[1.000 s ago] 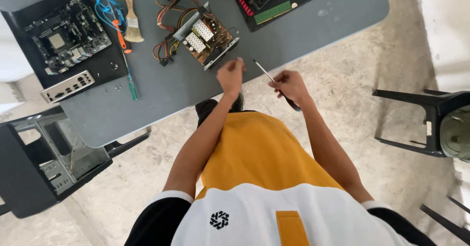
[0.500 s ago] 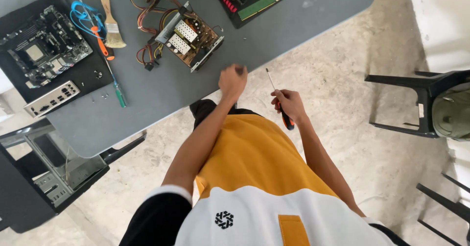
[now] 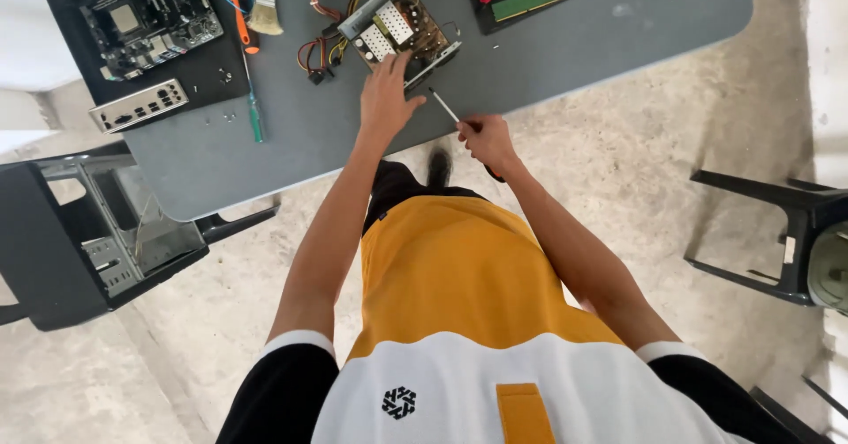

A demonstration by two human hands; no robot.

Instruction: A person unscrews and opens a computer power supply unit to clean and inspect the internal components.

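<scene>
We press our left hand (image 3: 386, 98), grip open and flat, on the opened power supply (image 3: 397, 30) at the grey counter (image 3: 565, 46) to steady it, while our right hand (image 3: 487, 140) grips the screwdriver (image 3: 449, 113), its tip angled toward the unit.

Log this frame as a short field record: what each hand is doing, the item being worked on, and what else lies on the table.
left hand: resting on the near edge of the opened power supply unit, fingers spread
right hand: gripping a screwdriver, shaft pointing toward the unit
work item: cover off, circuit board and wire bundle exposed
surface: grey table
to the left: motherboard on a black mat, metal port plate, paintbrush, green-handled screwdriver
beside table: empty computer case on the floor
</scene>
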